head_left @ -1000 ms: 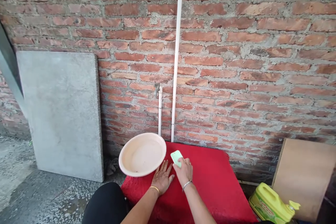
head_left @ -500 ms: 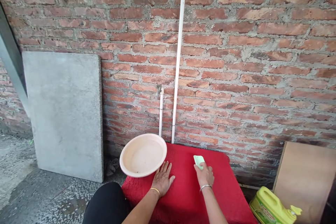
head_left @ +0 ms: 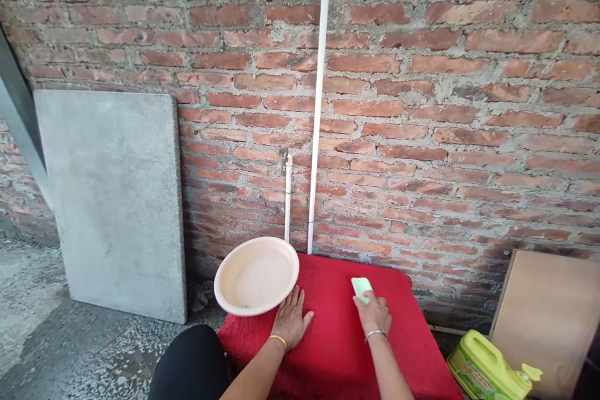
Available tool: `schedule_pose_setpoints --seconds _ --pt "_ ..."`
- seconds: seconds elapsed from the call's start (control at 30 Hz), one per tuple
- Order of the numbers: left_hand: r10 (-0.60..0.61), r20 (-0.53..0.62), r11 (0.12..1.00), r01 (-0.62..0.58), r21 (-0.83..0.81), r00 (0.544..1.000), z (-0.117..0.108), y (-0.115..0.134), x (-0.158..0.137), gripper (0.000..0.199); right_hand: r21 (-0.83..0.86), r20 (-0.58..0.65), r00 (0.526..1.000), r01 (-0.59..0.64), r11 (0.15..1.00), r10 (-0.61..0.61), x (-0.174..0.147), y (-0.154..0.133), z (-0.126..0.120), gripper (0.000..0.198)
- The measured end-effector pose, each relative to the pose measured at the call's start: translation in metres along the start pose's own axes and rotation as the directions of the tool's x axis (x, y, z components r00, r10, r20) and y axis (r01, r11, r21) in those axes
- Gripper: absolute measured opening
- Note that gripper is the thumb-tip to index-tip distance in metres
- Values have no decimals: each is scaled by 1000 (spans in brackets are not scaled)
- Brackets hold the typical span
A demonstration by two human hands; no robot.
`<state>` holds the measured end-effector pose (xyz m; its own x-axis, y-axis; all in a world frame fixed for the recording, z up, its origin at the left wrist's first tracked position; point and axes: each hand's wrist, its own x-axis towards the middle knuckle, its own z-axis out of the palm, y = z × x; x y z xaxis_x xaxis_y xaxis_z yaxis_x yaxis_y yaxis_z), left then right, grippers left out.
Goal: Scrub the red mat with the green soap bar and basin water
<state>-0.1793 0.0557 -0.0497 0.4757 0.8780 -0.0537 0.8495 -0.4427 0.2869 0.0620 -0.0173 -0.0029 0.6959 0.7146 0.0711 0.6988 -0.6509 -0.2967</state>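
My right hand [head_left: 375,314] grips a pale green scrub brush [head_left: 361,287] from behind, fingers along its sides. The brush lies on a red cloth [head_left: 328,325], and its underside is hidden. To the left, my left hand [head_left: 291,319] rests flat on the same cloth with fingers spread, close to the rim of a cream basin [head_left: 255,310]. The basin sits over the cloth's far left corner, slightly tilted, with a little dark speck inside.
Bottom right stands a yellow detergent jug [head_left: 492,365], before a brown board [head_left: 546,319]. A grey slab [head_left: 112,206] leans on the brick wall [head_left: 422,106] at left. A tap [head_left: 284,157] and a white pipe [head_left: 319,100] rise behind the cloth.
My right hand has shifted slightly to the right across the cloth with the scrub brush. The left hand keeps its place beside the basin.
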Motion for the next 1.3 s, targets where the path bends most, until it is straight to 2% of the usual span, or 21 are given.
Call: schedule_pose_setpoints --seconds 0.07,0.13,0.23,0.33,0.43,0.53,0.63,0.7,0.8,0.87,0.97,1.07,1.13,1.2,1.3 --pt "-1 0 1000 1 -3 1000 1 0 0 77 -13 -23 997 -76 997 76 5 16 -9 43" --pt "-1 -3 1000 1 -5 1000 2 0 1 76 0 -36 997 -62 998 62 1 11 -9 44" --pt "3 -11 1000 -3 -6 1000 3 -1 1 77 54 -26 995 93 994 -91 -14 -33 9 37" --pt "11 -14 1000 -11 -8 1000 4 -3 1 75 116 4 965 259 959 -261 -33 -89 32 27" --pt "21 -17 1000 -21 -11 1000 4 -5 1 73 146 23 935 346 927 -353 -39 -115 44 23" --pt "11 -8 1000 -11 -28 1000 4 -4 2 76 123 30 955 291 949 -296 -25 -89 36 25" --pt "4 -1 998 -4 -59 1000 2 -1 1 78 72 16 995 99 993 -100 -2 -30 11 34" --pt "-2 -5 998 2 -70 1000 0 1 0 78 51 -13 999 -45 998 46 10 8 -8 42" --pt "-8 -13 998 7 -69 1000 -3 4 -2 78 56 -55 988 -142 988 145 14 32 -23 49" --pt "-7 -12 998 6 -67 1000 -3 4 -2 78 71 -61 993 -96 993 100 9 18 -19 47" --pt "-8 -3 998 8 -63 1000 -3 4 -2 78 100 -36 996 87 991 -84 -8 -35 5 38" --pt "-11 3 998 11 -54 1000 -2 2 -1 76 133 -4 960 279 951 -281 -28 -91 31 28" --pt "-13 6 999 13 -51 1000 -3 2 -1 76 138 12 935 350 926 -355 -34 -111 41 24" --pt "-14 3 998 15 -54 1000 -3 2 -1 76 123 23 931 358 926 -363 -31 -108 43 23" --pt "-10 -5 998 10 -70 1000 -4 3 -2 78 70 20 966 257 964 -259 -11 -64 27 27"
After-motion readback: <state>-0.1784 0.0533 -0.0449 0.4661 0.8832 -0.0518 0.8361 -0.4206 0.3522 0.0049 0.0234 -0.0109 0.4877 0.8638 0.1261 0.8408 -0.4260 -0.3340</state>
